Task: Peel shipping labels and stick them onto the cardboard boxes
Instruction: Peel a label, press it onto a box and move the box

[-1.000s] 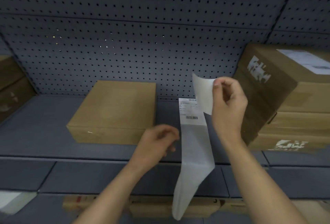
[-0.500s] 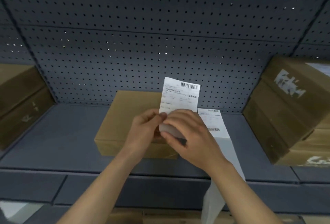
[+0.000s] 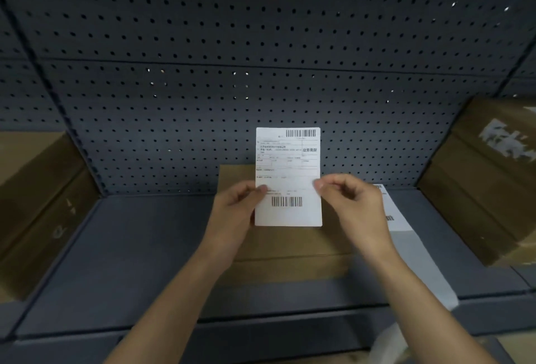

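A white shipping label with two barcodes is held upright above a flat cardboard box in the middle of the shelf. My left hand pinches the label's left edge and my right hand pinches its right edge. The label faces me, printed side out, and hides part of the box's far edge. To the right of the box, a strip of label backing with another printed label lies on the shelf and hangs over its front edge.
A dark pegboard wall backs the grey shelf. Stacked cardboard boxes stand at the right and more boxes at the left. More cardboard shows below the shelf's front edge.
The right hand peeled the label off the strip, both hands brought it together over the box, and now they hold it spread by its two side edges.
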